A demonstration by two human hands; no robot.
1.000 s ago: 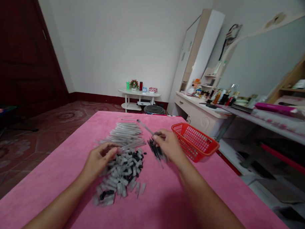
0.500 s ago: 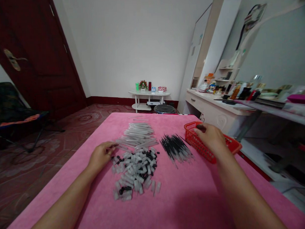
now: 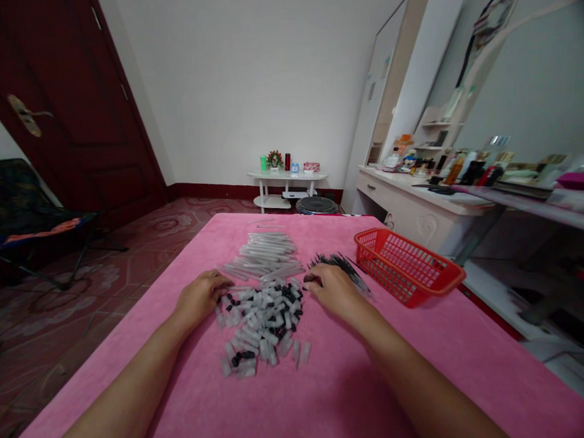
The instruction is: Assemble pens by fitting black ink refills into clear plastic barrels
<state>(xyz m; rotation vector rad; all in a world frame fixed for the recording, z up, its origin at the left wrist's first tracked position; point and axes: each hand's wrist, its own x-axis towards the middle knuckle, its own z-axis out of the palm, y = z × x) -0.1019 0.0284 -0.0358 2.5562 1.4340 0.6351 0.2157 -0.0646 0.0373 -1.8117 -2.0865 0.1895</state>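
Observation:
My left hand (image 3: 203, 297) is at the left edge of the piles, its fingers bent together beside the clear plastic tubes (image 3: 267, 252). Whether a tube is between its fingertips cannot be made out. My right hand (image 3: 333, 288) is over the near left part of a bundle of thin black-and-clear pen refills (image 3: 354, 274), partly hiding it. Its thumb and fingers are closed together, and anything in them is too small to tell. Between both hands lies a heap of short translucent sleeves (image 3: 262, 322), mixed with small black pieces (image 3: 295, 302).
A red plastic basket (image 3: 408, 266) stands on the right of the pink-covered table (image 3: 303, 410). Beyond the table are a round black-topped object (image 3: 316, 206) and a small white stand (image 3: 285, 176). A cluttered dresser (image 3: 416, 195) is at right, a folding chair (image 3: 38, 234) at left.
My right hand has moved left from above the red basket to the refills and the right side of the heap. My left hand stays nearly where it was. The view shifted slightly.

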